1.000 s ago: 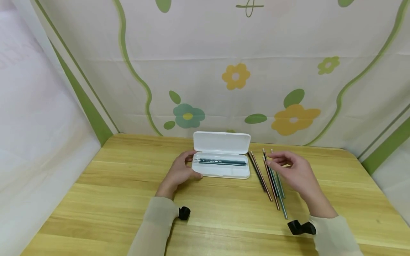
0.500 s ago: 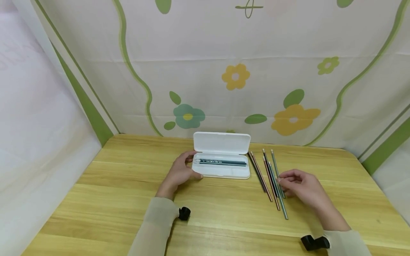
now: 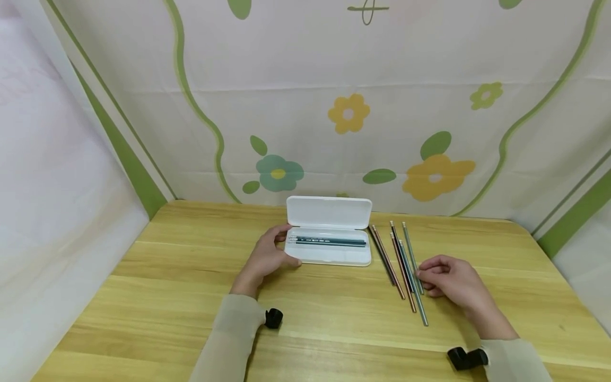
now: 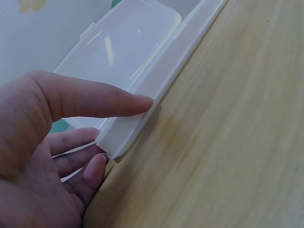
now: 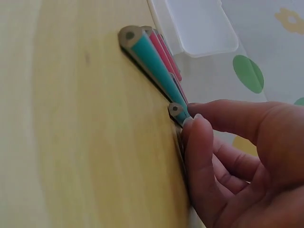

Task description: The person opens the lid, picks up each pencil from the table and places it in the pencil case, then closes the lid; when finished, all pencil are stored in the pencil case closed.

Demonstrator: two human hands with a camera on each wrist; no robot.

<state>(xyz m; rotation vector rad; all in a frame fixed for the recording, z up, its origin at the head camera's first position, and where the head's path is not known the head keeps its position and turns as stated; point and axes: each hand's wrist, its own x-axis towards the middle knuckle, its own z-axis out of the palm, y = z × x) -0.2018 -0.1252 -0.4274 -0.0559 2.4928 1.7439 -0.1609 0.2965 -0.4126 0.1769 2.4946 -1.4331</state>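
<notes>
An opened white pencil case [image 3: 343,257] sits at the back of the table with its lid [image 3: 329,212] raised. A few dark green pencils [image 3: 334,242] lie inside. My left hand [image 3: 268,257] grips the case's left end, its thumb along the front wall [image 4: 124,127] and the other fingers around the end and back. To the right, my right hand [image 3: 451,278] pinches a teal pencil [image 3: 409,246] between thumb and index finger, near its unsharpened lower end [image 5: 175,109]. That pencil is the rightmost of a loose group.
Beside the case several pencils lie slanting, among them a copper-coloured one [image 3: 389,262], a dark one [image 3: 380,254] and a longer green one [image 3: 422,310] reaching nearest the front. A flower-printed cloth [image 3: 305,106] hangs behind the wooden table [image 3: 334,329].
My right hand has come down and rightward from the pencils' eraser ends to the lower part of the rightmost teal pencil. The left hand has stayed on the case.
</notes>
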